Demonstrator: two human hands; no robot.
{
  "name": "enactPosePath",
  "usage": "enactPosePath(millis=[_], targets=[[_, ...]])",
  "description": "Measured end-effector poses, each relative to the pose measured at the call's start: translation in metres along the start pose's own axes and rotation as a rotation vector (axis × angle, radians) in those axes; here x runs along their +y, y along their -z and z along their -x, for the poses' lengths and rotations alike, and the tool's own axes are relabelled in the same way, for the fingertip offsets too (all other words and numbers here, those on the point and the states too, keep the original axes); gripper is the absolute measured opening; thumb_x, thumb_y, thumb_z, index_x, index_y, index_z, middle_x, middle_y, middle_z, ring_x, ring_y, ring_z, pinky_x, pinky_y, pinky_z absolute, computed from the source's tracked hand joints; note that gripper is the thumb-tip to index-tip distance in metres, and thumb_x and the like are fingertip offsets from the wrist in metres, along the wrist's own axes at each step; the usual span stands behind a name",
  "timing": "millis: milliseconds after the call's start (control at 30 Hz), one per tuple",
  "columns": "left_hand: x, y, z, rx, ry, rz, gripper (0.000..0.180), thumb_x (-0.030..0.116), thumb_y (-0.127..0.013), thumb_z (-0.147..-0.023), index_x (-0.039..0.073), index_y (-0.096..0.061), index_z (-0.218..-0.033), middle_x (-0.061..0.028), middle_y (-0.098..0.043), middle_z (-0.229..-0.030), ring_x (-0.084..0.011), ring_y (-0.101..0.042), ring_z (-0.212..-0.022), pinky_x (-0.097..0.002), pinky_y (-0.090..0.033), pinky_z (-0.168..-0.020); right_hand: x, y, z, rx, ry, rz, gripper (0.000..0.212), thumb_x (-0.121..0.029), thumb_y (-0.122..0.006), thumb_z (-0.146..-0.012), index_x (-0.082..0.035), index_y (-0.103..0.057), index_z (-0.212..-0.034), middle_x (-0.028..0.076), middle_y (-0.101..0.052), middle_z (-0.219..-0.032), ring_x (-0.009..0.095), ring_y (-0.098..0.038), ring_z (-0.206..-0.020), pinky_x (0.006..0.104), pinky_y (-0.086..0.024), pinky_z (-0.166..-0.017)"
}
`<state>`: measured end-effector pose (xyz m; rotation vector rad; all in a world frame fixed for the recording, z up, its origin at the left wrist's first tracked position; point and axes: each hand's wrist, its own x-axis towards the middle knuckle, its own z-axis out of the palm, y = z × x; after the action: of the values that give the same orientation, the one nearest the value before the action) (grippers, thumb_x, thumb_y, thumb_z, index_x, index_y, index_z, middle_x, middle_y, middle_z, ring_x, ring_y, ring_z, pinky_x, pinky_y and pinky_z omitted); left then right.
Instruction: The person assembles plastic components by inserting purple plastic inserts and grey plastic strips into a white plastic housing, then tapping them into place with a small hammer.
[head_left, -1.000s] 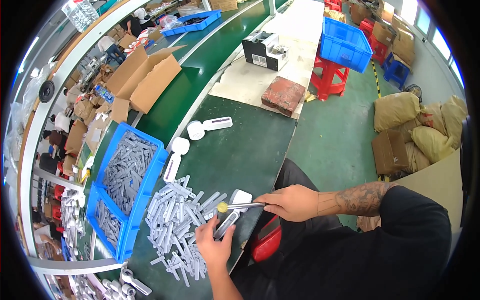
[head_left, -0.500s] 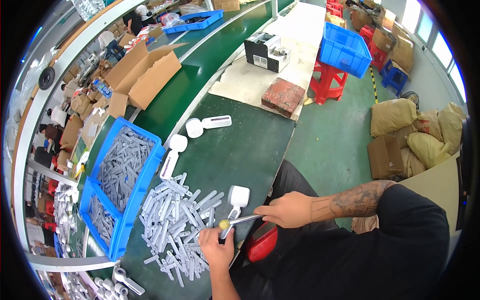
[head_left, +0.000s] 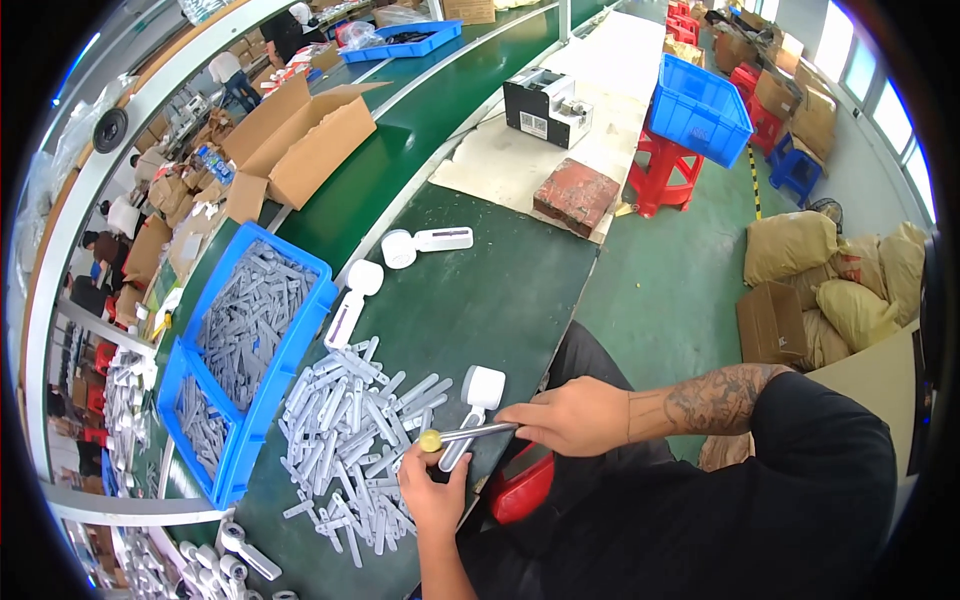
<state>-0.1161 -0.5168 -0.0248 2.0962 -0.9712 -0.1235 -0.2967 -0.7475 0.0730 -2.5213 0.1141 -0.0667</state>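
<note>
My right hand [head_left: 575, 415] is closed around the metal shaft of a small hammer [head_left: 470, 432] with a round yellow head. The hammer points left, its shaft crossing over the handle of a white handheld device [head_left: 485, 388] with a rounded, blocky head. My left hand [head_left: 433, 495] grips the near end of that handle between thumb and fingers, just below the yellow head. Some of its fingertips are hidden. Left of my left hand lies a loose heap of grey plastic strips [head_left: 345, 430]. Two similar white devices, one upper [head_left: 428, 242] and one lower [head_left: 354, 300], lie farther off on the green table.
A divided blue bin [head_left: 325, 290] of grey strips stands at the left. Beyond are an open carton [head_left: 320, 150], a black-and-white machine [head_left: 545, 108] and a reddish block [head_left: 576, 196]. A blue crate [head_left: 700, 110] sits on a red stool [head_left: 662, 175]. More white devices [head_left: 235, 555] lie lower left.
The hammer's yellow head has shifted left, off the device's handle, and more of the handle shows. My hands stay close together; the whole view has shifted slightly.
</note>
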Motion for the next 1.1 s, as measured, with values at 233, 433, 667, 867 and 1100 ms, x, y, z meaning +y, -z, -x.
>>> enactPosePath(millis=[233,433,667,867,1100], targets=[[-0.007,-0.006,0.004,0.044,0.044,0.015,0.065,0.018,-0.100,-0.068,0.004,-0.062,-0.119,-0.0134,-0.068,-0.118,-0.0393,-0.068,-0.098,-0.0509,-0.052,-0.089,-0.002,-0.026,-0.010,-0.277,-0.034,0.076,0.032,-0.031,-0.060,-0.107,-0.018,-0.062,-0.136,0.012,-0.068,-0.077,0.034,-0.073,-0.072,0.0476,-0.058,-0.061],[0.011,0.005,-0.003,0.028,0.039,-0.026,0.046,0.019,-0.095,-0.075,0.007,-0.073,-0.113,-0.0110,-0.070,-0.105,-0.0375,-0.065,-0.101,-0.0494,-0.049,-0.091,0.007,-0.019,-0.009,0.019,0.002,-0.112,0.031,-0.029,-0.060,-0.107,-0.014,-0.063,-0.134,0.015,-0.072,-0.085,0.038,-0.073,-0.076,0.0478,-0.060,-0.067],[0.024,0.030,0.019,0.149,0.102,0.101,0.024,0.021,-0.075,-0.100,0.002,-0.071,-0.115,-0.0170,-0.073,-0.095,-0.0280,-0.069,-0.074,-0.0397,-0.052,-0.066,0.060,-0.008,-0.032,0.228,-0.386,-0.407,0.031,-0.026,-0.060,-0.109,-0.008,-0.065,-0.134,0.016,-0.070,-0.087,0.030,-0.070,-0.078,0.0421,-0.057,-0.076],[-0.013,0.098,0.054,0.969,0.617,0.957,0.029,0.032,-0.058,-0.111,0.006,-0.065,-0.123,-0.0052,-0.070,-0.097,-0.0110,-0.059,-0.066,-0.0249,-0.043,-0.056,0.113,-0.004,-0.052,0.322,-0.311,-0.308,0.031,-0.026,-0.060,-0.109,-0.005,-0.066,-0.131,0.018,-0.072,-0.093,0.034,-0.070,-0.082,0.0430,-0.054,-0.076],[-0.145,0.182,0.129,1.357,0.651,1.537,0.044,0.048,-0.053,-0.109,0.006,-0.064,-0.103,-0.0041,-0.067,-0.084,-0.0123,-0.055,-0.061,-0.0282,-0.040,-0.052,0.114,-0.004,-0.076,0.212,-0.374,-0.270,0.033,-0.028,-0.062,-0.106,-0.006,-0.067,-0.130,0.020,-0.074,-0.099,0.040,-0.071,-0.089,0.0458,-0.055,-0.080]])
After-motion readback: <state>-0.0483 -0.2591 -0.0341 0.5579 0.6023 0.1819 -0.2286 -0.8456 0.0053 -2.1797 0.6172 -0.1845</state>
